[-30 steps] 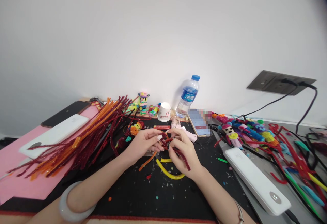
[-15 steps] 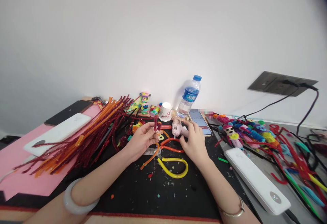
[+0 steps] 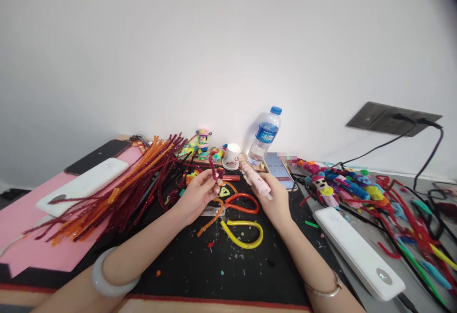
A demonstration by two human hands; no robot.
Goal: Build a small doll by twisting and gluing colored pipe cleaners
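Note:
My left hand [image 3: 196, 194] is closed on a small twisted dark red pipe-cleaner piece [image 3: 215, 172], held upright above the black mat [image 3: 200, 265]. My right hand [image 3: 273, 198] grips a pale pink glue gun [image 3: 255, 178], lifted off the mat with its tip toward the red piece. Between and below the hands lie scissors with orange-red handles [image 3: 243, 202], an orange stem and a bent yellow pipe cleaner [image 3: 246, 234].
A big bundle of red and orange pipe cleaners [image 3: 121, 189] lies left over a pink sheet [image 3: 21, 246]. White power banks [image 3: 84, 184] [image 3: 357, 251], a water bottle [image 3: 264, 136], paper cup [image 3: 231, 156], phone [image 3: 280, 170] and colourful figures [image 3: 342, 184] surround the mat; cables run right.
My right hand let go of the red piece, reached to the pink glue gun and lifted it. My left hand raised the red piece upright.

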